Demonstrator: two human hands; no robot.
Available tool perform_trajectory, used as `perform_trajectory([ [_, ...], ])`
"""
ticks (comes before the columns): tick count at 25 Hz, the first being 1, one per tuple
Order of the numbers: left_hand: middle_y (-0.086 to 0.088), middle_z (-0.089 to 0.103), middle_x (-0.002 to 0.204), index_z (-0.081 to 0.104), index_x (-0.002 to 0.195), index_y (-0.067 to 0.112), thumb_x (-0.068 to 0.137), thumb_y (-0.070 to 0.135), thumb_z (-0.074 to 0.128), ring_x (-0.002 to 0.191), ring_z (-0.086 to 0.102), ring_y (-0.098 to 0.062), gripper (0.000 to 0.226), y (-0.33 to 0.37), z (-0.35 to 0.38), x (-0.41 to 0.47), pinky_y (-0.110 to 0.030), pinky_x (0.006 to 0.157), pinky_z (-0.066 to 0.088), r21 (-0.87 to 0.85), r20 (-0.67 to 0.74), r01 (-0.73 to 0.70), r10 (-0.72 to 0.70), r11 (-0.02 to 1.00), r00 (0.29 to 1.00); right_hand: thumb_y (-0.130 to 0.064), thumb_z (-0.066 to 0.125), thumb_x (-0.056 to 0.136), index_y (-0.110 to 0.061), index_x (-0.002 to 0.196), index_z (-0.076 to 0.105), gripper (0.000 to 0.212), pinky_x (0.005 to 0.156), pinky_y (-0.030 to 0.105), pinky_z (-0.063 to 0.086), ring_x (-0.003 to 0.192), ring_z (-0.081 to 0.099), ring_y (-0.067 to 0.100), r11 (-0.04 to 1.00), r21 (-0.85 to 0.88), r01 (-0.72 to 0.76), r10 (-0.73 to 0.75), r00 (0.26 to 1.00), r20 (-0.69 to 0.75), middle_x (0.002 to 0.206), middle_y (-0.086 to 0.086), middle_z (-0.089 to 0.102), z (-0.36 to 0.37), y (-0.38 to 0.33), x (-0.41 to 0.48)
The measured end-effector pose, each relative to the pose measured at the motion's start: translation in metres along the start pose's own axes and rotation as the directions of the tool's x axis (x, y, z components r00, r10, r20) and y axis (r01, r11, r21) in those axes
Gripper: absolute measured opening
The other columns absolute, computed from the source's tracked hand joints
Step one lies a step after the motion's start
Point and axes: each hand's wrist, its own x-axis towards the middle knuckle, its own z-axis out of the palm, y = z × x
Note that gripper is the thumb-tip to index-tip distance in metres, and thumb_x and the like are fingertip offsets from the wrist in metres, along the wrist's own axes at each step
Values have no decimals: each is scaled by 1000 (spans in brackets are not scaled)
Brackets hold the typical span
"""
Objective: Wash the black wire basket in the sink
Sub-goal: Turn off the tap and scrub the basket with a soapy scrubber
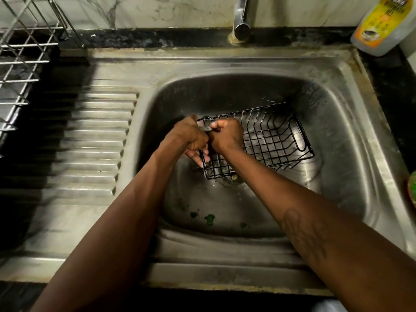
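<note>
The black wire basket (pixel 270 140) lies in the steel sink (pixel 333 136), tilted, its open side up. My left hand (pixel 189 138) grips the basket's left end from outside, fingers curled under its rim. My right hand (pixel 227 134) is fisted at the same end, inside the basket, and seems to pinch a small grey scrubbing pad (pixel 206 127) against the wire. The pad is mostly hidden between the two hands.
The tap (pixel 242 19) stands behind the sink, no water visibly running. A dish soap bottle (pixel 382 25) sits at the back right corner. A metal dish rack (pixel 20 64) is at the far left beside the ribbed drainboard (pixel 94 140). Green specks (pixel 209 218) lie on the sink floor.
</note>
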Motion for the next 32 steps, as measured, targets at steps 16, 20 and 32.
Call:
perform_trajectory([
  [16,-21,67,60,15,151,15,89,-18,57,87,73,-46,82,1,-3,-5,-57,83,59,87,64,2,-8,996,998,-17,80,76,-14,91,67,20,56,21,39,83,62,21,918,-392,-55,-45,970,-240,93,5,66,-60,11,20],
  [20,-23,69,62,14,156,29,89,-17,58,74,74,-43,92,1,0,-3,-58,74,61,43,51,-14,12,999,999,-14,73,83,-17,75,62,14,48,21,35,68,61,15,886,-450,110,-131,991,-14,75,1,62,-34,4,1],
  [32,-31,71,85,24,156,32,91,-20,51,68,75,-38,88,-2,-4,0,-61,63,60,13,-11,-24,24,1000,1000,-10,71,91,-16,88,71,7,66,18,52,82,67,14,719,-540,438,-198,873,445,95,1,68,-47,6,1],
])
